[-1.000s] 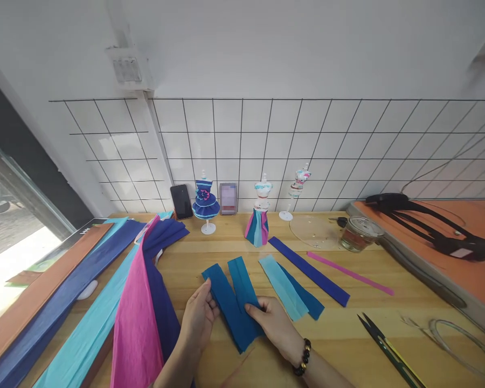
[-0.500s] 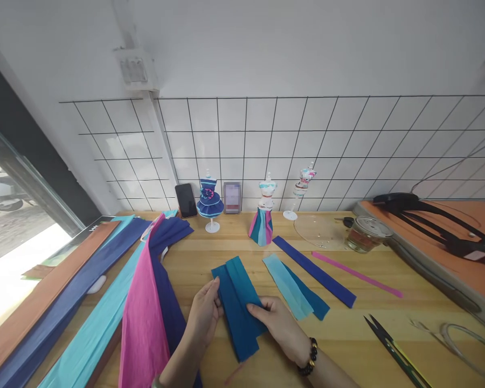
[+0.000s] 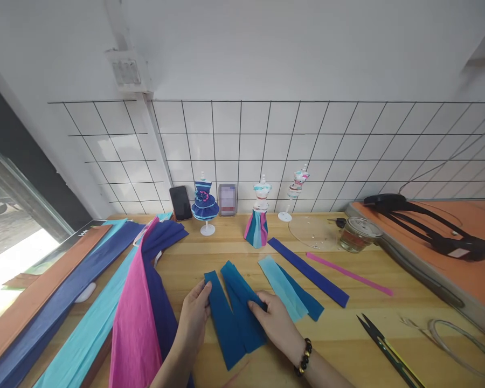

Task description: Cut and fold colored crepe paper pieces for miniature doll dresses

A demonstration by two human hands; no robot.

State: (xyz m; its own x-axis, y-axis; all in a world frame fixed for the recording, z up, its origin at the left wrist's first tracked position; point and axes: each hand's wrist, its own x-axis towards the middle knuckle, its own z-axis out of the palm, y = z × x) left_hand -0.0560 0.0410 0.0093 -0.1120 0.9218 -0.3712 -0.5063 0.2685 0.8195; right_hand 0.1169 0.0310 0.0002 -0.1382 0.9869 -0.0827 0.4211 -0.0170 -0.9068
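Note:
My left hand point(image 3: 194, 315) pinches the upper left edge of a teal crepe paper strip point(image 3: 223, 326). In my right hand point(image 3: 278, 326), a folded or layered teal piece point(image 3: 240, 304) is held by its right edge between thumb and fingers. The two teal pieces spread apart at the top and meet or overlap lower down; whether they are joined there I cannot tell. Just right of my right hand lie a light blue strip point(image 3: 281, 285) and another teal strip point(image 3: 311, 303). Beyond them stands a small dress form point(image 3: 262, 199) with a pink, teal and light blue paper skirt point(image 3: 257, 230).
Long crepe paper sheets, including a pink one point(image 3: 135, 323), cover the left side. A dark blue strip point(image 3: 309, 272), pink strip point(image 3: 350, 274), thread snips point(image 3: 386, 345) and glass jar point(image 3: 358, 234) lie right. A blue-dressed form point(image 3: 205, 202) and phone point(image 3: 180, 203) stand behind.
The teal pieces have opened into a V at the top, as my left hand moved left and slightly down with its strip. The whole view has shifted slightly.

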